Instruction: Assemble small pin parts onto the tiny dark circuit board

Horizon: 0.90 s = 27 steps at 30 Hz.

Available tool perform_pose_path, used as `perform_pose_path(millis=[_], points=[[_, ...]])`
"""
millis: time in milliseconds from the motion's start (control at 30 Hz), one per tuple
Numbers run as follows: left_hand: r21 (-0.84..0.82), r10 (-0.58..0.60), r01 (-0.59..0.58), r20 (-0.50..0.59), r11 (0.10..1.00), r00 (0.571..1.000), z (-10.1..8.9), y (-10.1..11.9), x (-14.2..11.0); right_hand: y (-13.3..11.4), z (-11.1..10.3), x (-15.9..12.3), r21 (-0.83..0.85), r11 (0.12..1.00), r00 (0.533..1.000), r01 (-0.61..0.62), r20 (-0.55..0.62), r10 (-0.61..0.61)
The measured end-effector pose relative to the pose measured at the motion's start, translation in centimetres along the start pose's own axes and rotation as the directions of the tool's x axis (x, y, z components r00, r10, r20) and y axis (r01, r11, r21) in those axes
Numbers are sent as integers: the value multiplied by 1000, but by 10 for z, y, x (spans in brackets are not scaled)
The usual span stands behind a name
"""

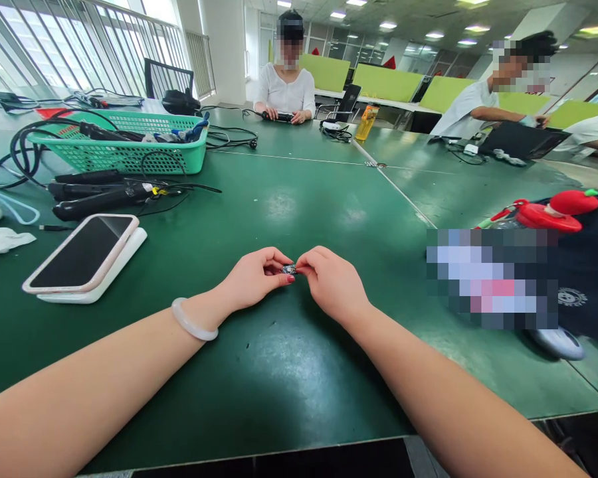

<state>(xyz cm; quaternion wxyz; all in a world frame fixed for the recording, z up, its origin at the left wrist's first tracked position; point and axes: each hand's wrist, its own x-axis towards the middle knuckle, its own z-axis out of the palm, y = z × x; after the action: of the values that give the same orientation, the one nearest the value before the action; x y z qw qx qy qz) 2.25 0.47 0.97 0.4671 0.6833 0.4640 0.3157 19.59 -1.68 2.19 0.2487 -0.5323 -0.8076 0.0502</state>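
A tiny dark piece with pale, shiny spots, which looks like a small circuit board (290, 269), is held just above the green table. My left hand (256, 275), with a pale bangle at its wrist, grips it between thumb and fingers from the left. From the other side my right hand (330, 279) closes in a pinch at the piece's right end. The fingers cover part of the piece, and its details are too small to make out.
Left on the green table (279, 378) lie a phone (82, 255) on a white case, black tools with cables (99, 196) and a green basket (129, 143). A dark bag (588, 265) and a mouse (558, 342) are at right. Several people sit beyond.
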Motion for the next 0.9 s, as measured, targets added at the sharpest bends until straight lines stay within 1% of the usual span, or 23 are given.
perform_pose_path(millis=[333, 500, 700, 900], points=[[4, 31, -32, 42, 999, 999, 0, -4, 1, 2, 3, 0, -39, 999, 999, 27, 31, -25], [16, 39, -39, 0, 999, 999, 0, -4, 1, 2, 2, -1, -23, 999, 1000, 24, 17, -23], [-78, 53, -57, -52, 995, 997, 0, -7, 3, 4, 2, -1, -11, 1000, 1000, -18, -10, 18], [-133, 71, -79, -64, 988, 995, -2, -4, 2, 0, 1, -2, 17, 1000, 1000, -8, -28, 9]])
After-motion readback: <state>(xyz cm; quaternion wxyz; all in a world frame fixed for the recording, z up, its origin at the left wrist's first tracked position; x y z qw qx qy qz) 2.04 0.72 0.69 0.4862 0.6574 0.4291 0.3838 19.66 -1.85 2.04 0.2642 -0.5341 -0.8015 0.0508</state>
